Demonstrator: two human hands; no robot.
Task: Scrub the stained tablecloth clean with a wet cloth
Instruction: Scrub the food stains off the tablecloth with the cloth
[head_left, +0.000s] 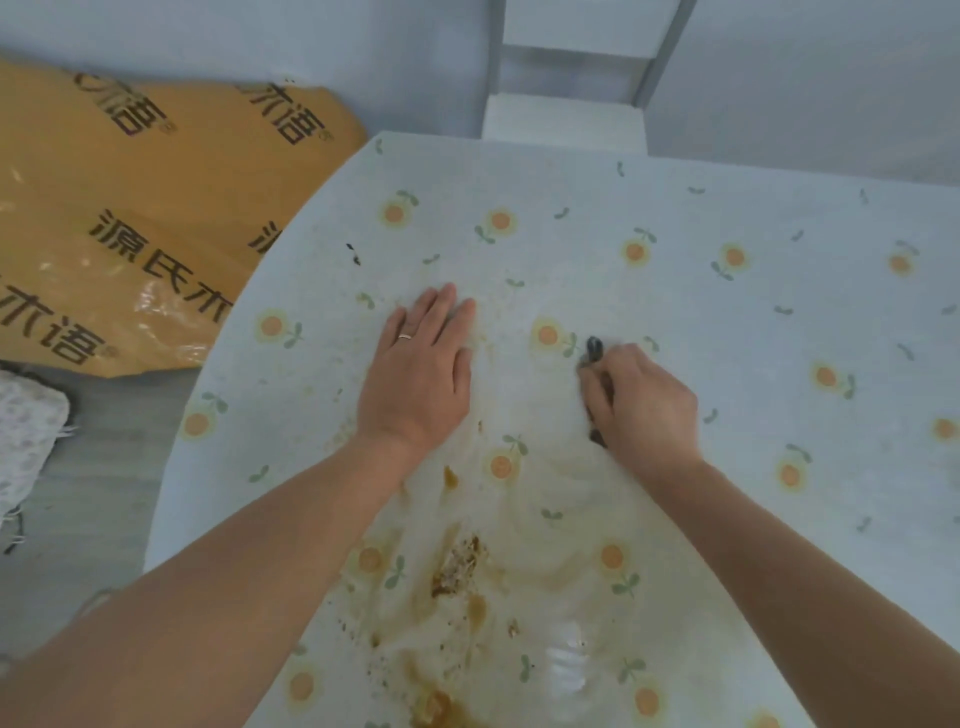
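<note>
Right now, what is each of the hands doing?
Left hand: open, flat on the tablecloth.
Right hand: closed around a small dark object.

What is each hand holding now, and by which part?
The right hand grips a small dark object, probably the cloth, round its middle; its ends poke out of the fist. The left hand holds nothing, pressing flat on the floral tablecloth.

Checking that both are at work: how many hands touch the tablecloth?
2. The left hand lies flat on the tablecloth, left of centre; the right hand, beside it, is curled round a small dark thing. No others show.
</note>
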